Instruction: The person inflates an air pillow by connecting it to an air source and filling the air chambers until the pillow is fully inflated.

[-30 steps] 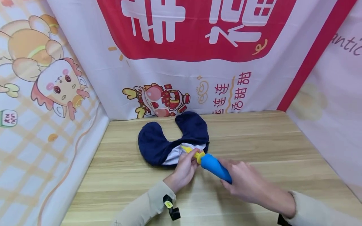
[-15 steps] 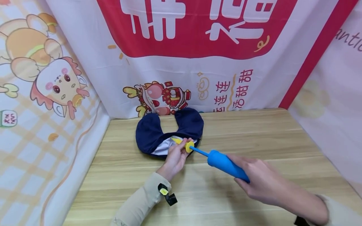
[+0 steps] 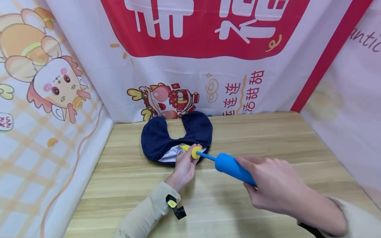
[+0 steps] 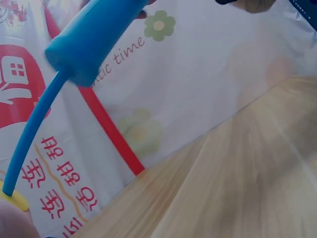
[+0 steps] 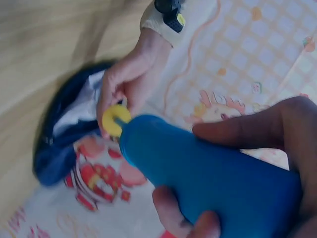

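Note:
A navy U-shaped neck pillow (image 3: 154, 138) lies at the back of the table, its cover gaping along the front to show a white inner layer (image 3: 171, 154). At that gap, my left hand (image 3: 183, 167) pinches the yellow nozzle end (image 3: 196, 152) of a hand air pump; the nozzle's tip points into the white layer. My right hand (image 3: 276, 185) grips the pump's blue barrel (image 3: 233, 169), fingers wrapped round it in the right wrist view. Between barrel and nozzle a thin blue rod (image 4: 32, 129) is exposed, bending slightly in the left wrist view.
The wood-grain table (image 3: 268, 138) meets a printed cloth (image 3: 166, 69) at the back, with more cloth hanging at left and right. A black strap (image 3: 175, 206) sits on the left sleeve, its end sticking out over the table.
My right hand has drawn the blue barrel back to the right, baring the rod, then come slightly left again. My left hand and the pillow have shifted a little up and left in view.

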A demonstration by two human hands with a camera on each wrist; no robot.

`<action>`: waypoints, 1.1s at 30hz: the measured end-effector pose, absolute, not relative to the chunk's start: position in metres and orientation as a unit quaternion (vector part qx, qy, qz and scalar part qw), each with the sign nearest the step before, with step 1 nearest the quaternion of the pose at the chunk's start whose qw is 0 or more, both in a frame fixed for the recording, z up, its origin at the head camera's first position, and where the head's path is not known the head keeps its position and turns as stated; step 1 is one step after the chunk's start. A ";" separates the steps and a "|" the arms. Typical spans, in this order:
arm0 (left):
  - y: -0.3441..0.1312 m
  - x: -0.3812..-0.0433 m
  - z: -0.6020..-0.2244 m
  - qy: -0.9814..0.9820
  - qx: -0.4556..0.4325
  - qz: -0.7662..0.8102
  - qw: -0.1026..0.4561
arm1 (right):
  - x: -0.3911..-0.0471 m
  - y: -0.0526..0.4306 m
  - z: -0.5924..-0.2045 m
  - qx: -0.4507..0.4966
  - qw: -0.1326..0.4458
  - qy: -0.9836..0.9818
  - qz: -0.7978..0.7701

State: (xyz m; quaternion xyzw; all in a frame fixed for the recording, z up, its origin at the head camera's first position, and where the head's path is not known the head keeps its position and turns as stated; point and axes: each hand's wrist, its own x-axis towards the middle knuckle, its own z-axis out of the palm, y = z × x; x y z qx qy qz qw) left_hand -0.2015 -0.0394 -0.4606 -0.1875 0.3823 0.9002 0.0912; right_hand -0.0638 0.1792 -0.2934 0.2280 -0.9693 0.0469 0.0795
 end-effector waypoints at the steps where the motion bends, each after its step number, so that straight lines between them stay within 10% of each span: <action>1: -0.039 -0.199 -0.461 0.378 -0.193 0.901 0.087 | -0.068 0.174 -0.296 0.230 0.077 -0.969 0.051; 17: -0.041 -0.189 -0.476 0.433 -0.196 0.875 0.097 | -0.110 0.127 -0.379 0.270 0.120 -0.953 0.072; 33: -0.072 -0.206 -0.482 0.419 -0.179 0.887 0.082 | -0.058 0.190 -0.323 0.247 0.006 -0.963 0.110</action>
